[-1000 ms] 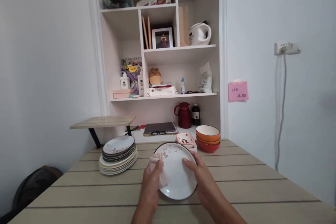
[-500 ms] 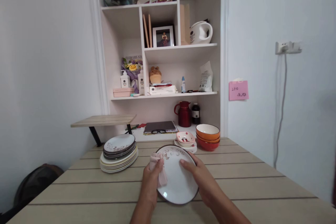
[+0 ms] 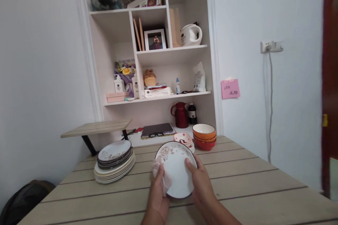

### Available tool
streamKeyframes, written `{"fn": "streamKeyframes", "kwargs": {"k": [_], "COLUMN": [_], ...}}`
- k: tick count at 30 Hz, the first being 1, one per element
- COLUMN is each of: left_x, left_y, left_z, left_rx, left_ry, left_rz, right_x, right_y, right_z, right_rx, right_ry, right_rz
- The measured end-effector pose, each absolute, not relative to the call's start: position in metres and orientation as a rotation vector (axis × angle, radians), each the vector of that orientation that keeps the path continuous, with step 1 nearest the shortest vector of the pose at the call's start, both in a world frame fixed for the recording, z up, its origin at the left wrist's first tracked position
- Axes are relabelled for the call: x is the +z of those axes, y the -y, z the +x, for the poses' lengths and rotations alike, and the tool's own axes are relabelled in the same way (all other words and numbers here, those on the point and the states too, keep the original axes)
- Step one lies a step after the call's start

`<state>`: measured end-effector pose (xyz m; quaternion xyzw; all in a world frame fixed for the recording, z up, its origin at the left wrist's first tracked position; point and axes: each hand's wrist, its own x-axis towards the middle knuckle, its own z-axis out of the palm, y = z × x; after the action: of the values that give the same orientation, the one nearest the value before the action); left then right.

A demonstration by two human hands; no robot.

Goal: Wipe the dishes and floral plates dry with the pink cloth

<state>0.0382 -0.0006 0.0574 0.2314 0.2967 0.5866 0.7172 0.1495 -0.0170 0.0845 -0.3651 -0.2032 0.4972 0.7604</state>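
Note:
A white plate (image 3: 178, 174) with a dark rim and brown floral pattern is held tilted up above the table, its face toward me. My left hand (image 3: 157, 191) pinches a pale pink cloth (image 3: 165, 179) against the plate's left edge, thumb on the cloth. On the right edge, my right hand (image 3: 200, 181) grips the plate with its thumb on the face and the other fingers behind, out of sight. To the left stands a stack of plates (image 3: 114, 151), dark-rimmed ones on top of larger pale ones.
Behind the held plate sit small dishes (image 3: 182, 139) and stacked orange and red bowls (image 3: 204, 133). A low wooden riser (image 3: 96, 128) stands at the table's back left. Farther back are a laptop (image 3: 157, 130), a red jug (image 3: 181, 115) and white shelves (image 3: 174, 52).
The view has swung to the right. The plate has turned in my hands, so more of its floral pattern shows at the upper left. Both hands keep hold, with the cloth at the left edge.

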Motion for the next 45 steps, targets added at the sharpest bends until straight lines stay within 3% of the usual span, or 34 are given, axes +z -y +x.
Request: {"fn": "streamKeyframes", "kwargs": {"k": [9, 16, 22, 33, 45], "left_x": [0.065, 0.066, 0.072, 0.066, 0.065], "left_y": [0.008, 0.007, 0.006, 0.008, 0.012], "left_z": [0.036, 0.03, 0.019, 0.016, 0.021], "left_rx": [1.479, 1.34, 1.486, 1.395, 1.41], "left_ry": [-0.682, -0.527, -0.509, -0.636, -0.64], "left_rz": [0.539, 0.421, 0.304, 0.616, 0.831], "right_x": [0.091, 0.104, 0.124, 0.127, 0.116], "right_y": [0.02, 0.033, 0.042, 0.037, 0.031], "right_z": [0.151, 0.156, 0.174, 0.178, 0.185], "right_rx": [1.305, 0.957, 0.998, 1.265, 1.171], "right_ry": [0.603, 0.934, 0.829, 0.842, 1.022], "right_rz": [-0.664, -0.634, -0.308, -0.674, -0.932]}}
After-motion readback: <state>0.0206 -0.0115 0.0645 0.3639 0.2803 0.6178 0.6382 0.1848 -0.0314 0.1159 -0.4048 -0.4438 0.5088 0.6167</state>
